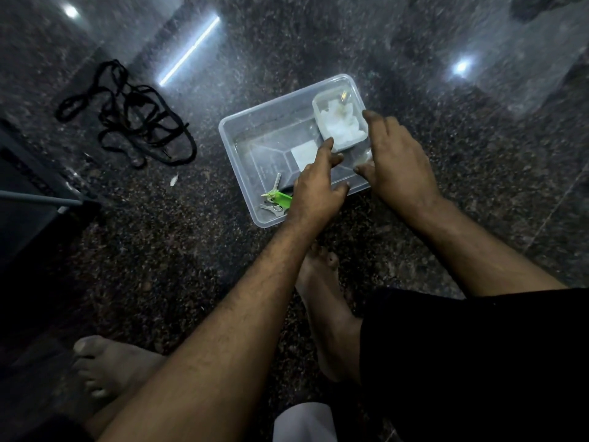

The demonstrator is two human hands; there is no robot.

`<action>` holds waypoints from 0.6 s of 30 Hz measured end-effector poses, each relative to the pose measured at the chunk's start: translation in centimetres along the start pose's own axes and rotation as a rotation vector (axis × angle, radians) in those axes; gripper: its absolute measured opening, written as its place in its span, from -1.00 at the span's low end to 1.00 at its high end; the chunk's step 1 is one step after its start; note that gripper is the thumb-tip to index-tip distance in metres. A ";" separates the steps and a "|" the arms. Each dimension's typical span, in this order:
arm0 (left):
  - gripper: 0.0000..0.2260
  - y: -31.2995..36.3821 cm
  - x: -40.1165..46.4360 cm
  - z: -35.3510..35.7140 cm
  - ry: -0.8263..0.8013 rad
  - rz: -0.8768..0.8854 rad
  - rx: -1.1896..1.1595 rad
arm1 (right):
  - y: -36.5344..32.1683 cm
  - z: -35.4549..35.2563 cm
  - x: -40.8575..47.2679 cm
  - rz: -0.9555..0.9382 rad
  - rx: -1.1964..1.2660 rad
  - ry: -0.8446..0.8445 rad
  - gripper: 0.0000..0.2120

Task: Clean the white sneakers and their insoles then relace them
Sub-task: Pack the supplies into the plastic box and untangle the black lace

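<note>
Over the near rim of the clear tub [237,145] on the floor: left hand [314,186] and right hand [398,161], grips apart, empty. Inside, small box of white wipes [338,122]; farther left, black laces [137,119]. Sneakers unseen. Likely fetching cleaning material; next, pinching one wipe free.

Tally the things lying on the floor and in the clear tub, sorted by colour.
Black: 1, the tangle of laces on the floor.
Clear: 2, the big tub and the small container inside it.
White: 2, the wad in the small container and the flat square.
Green: 1, the key tag.
Total: 6.
</note>
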State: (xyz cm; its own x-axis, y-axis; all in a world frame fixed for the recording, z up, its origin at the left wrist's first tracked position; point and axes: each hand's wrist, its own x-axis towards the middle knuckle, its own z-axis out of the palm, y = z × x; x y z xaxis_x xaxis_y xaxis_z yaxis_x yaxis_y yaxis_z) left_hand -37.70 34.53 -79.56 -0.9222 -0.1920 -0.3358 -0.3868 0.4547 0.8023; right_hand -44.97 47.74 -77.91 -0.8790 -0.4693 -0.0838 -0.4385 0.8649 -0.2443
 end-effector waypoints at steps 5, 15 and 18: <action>-0.27 -0.6 0.2 -0.2 0.022 -0.009 -0.024 | -0.4 -0.6 0.3 -0.009 -0.025 0.034 -0.14; -0.30 -1.4 0.3 -1.6 0.090 0.010 -0.011 | -2.6 -1.0 0.6 -0.071 -0.066 0.099 -0.31; -0.36 -2.1 0.2 -3.3 0.172 0.014 0.008 | -4.5 -0.7 1.2 -0.113 -0.070 0.130 -0.37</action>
State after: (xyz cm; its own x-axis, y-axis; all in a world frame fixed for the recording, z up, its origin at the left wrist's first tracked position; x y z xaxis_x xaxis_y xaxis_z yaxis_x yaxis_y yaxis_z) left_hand -37.11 30.66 -79.67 -0.9138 -0.3315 -0.2347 -0.3747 0.4652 0.8020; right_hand -44.17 43.39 -76.25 -0.8380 -0.5414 0.0674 -0.5441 0.8202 -0.1767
